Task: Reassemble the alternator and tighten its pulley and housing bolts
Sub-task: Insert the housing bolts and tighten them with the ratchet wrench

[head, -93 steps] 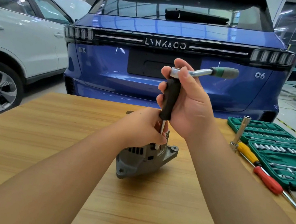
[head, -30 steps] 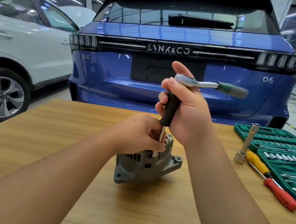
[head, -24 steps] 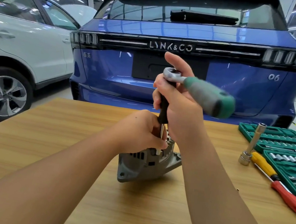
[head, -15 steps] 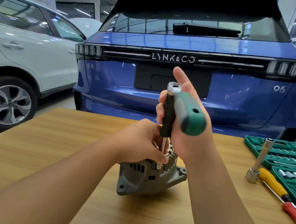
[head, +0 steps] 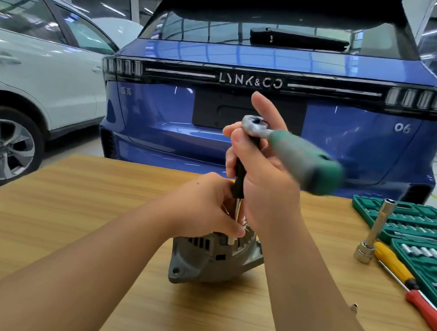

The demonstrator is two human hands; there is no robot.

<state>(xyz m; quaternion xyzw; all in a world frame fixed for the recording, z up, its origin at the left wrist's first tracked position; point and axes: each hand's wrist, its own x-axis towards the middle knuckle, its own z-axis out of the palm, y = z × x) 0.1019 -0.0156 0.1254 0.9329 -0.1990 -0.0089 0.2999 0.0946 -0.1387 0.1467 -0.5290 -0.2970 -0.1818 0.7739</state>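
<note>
A grey alternator [head: 208, 258] lies tilted on the wooden table [head: 68, 201]. A black-handled extension driver [head: 239, 176] stands upright on its housing, and a ratchet [head: 301, 159] with a green grip sits on the driver's top. My right hand [head: 263, 176] grips the black handle just under the ratchet head, index finger raised. My left hand [head: 206, 205] rests on top of the alternator and pinches the driver's thin metal shaft where it meets the housing. The bolt itself is hidden under the tool tip.
A green socket set case [head: 424, 237] lies open at the right edge. Beside it stand a long steel socket [head: 373, 233] and a yellow and a red screwdriver [head: 414, 296]. A small loose part [head: 353, 307] lies near them. A blue car [head: 249, 91] is parked behind the table.
The ratchet's green grip has swung from pointing right, round towards me, and back out to the right. Both hands have kept their hold. The camera has tilted.
</note>
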